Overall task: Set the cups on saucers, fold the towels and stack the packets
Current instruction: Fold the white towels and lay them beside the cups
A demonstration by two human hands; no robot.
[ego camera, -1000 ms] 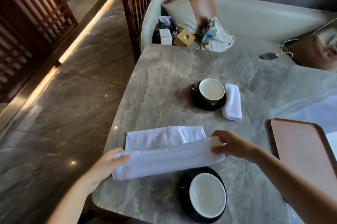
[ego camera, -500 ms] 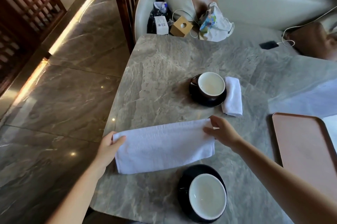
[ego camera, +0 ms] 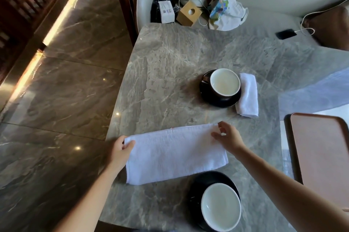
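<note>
A white towel [ego camera: 175,153], folded once into a long band, lies flat on the grey marble table [ego camera: 166,73]. My left hand [ego camera: 120,151] grips its left end with the thumb on top. My right hand [ego camera: 227,136] hovers at the towel's far right corner with its fingers spread and loose, and holds nothing. A black cup with a white inside [ego camera: 221,207] sits on a black saucer [ego camera: 196,186] at the near edge. A second cup [ego camera: 224,82] stands on its saucer [ego camera: 209,97] further back, with a small folded towel [ego camera: 248,95] touching that saucer's right side.
A brown tray [ego camera: 321,156] lies at the table's right edge. On the cream sofa behind the table are a tan box [ego camera: 188,13], a white plastic bag [ego camera: 226,10], a small white packet [ego camera: 166,12] and a phone on a cable [ego camera: 285,33]. Polished floor lies left.
The near half of the towel was carried over the far half and laid flat. My right hand has let go of the far corner and opened; my left hand stays on the left end.
</note>
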